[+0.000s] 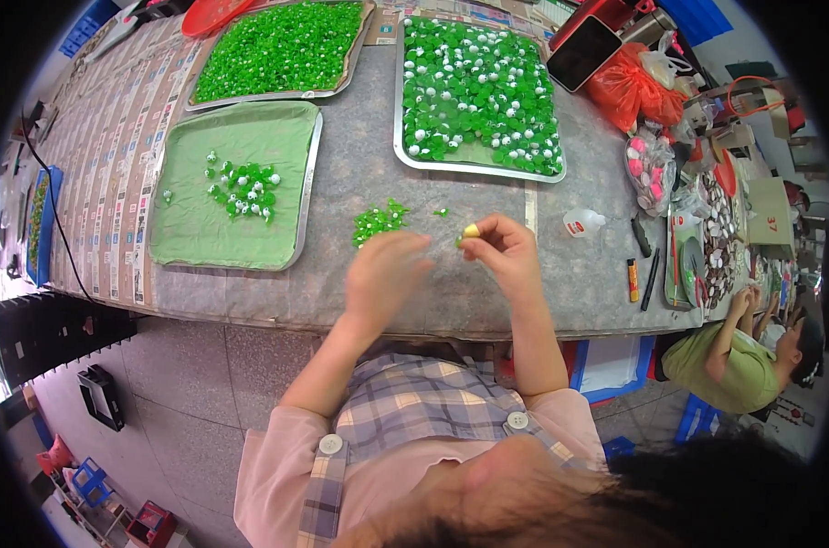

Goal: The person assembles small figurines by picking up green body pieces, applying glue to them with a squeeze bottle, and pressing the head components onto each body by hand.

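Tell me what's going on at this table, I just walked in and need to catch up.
A person sits at a grey table. The right hand pinches a small yellow-tipped piece; the left hand is blurred beside it. A little pile of small green plastic beads lies just beyond the hands. Three metal trays hold more green pieces, the left green-lined tray only a few.

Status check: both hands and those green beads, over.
Left hand blurred, grip unclear. Right hand pinches a small yellow-green piece. Loose green beads lie just beyond the hands.
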A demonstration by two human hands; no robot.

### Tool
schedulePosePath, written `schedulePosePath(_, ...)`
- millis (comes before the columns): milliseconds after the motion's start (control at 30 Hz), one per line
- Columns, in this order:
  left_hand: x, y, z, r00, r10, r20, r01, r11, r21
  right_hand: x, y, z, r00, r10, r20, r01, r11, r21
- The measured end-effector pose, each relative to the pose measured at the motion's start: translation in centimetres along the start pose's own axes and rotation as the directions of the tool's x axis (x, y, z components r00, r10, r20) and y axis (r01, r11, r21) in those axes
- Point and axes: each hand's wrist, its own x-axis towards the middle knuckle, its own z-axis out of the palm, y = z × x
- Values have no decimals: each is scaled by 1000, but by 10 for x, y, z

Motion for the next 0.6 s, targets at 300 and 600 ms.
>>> schedulePosePath(300, -10, 10, 27, 961, -223, 166, 270, 894, -357, -22, 12, 7, 991, 95, 94, -127, 897, 424)
schedulePosePath(600, -11, -5, 17, 759, -567, 319, 587, 384, -713, -19, 14, -93, 407, -511, -757, 328, 855, -402)
